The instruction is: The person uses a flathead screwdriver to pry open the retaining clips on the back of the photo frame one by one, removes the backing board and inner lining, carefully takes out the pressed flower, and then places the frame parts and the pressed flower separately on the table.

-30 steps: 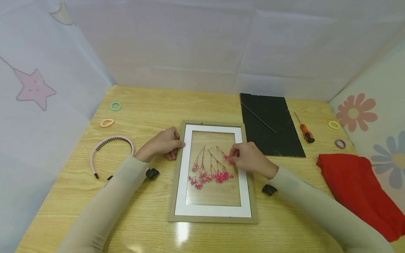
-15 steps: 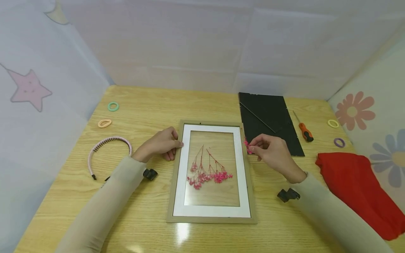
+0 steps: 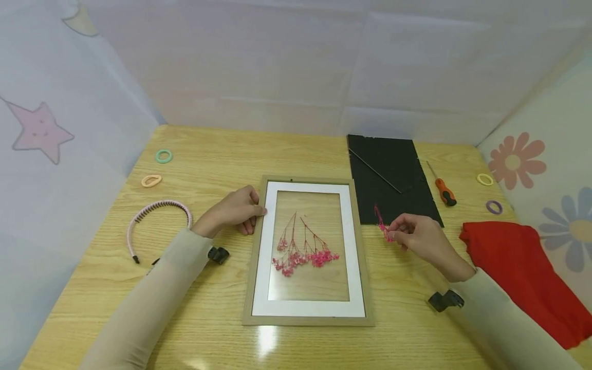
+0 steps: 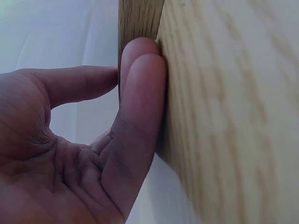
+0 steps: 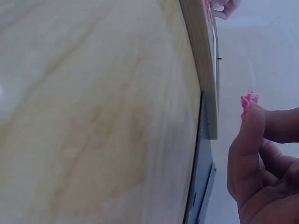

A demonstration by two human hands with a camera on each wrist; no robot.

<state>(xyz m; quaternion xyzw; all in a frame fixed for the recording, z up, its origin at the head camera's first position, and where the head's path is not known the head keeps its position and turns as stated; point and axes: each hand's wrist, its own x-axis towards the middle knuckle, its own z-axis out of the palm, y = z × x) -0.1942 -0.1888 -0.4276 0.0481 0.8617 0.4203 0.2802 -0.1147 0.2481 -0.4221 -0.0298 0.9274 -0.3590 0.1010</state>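
A light wooden picture frame (image 3: 370, 288) with a white mat (image 3: 310, 308) lies flat on the table. Two larger sprigs of pink dried flowers (image 3: 319, 258) rest inside its window. At the frame's left side, my left hand (image 3: 233, 210) grips the edge, thumb on top and fingers along the outer side; the left wrist view shows the fingertips (image 4: 142, 79) against the wood. To the right of the frame, my right hand (image 3: 418, 239) pinches a small sprig of pink dried flowers (image 3: 381, 226) between thumb and fingers, stem pointing away. Its pink blossoms (image 5: 248, 101) stick out past the fingertips in the right wrist view.
A black backing board (image 3: 388, 174) lies behind on the right, beside an orange-handled screwdriver (image 3: 445, 194). Red cloth (image 3: 518, 272) covers the right side. A pink headband (image 3: 157, 205) and hair ties (image 3: 164, 156) lie on the left, with more hair ties (image 3: 494, 207) at far right.
My right hand has lifted the small flower sprig off the framed area and carried it right, past the frame's edge. The left hand stays at the frame's left side.
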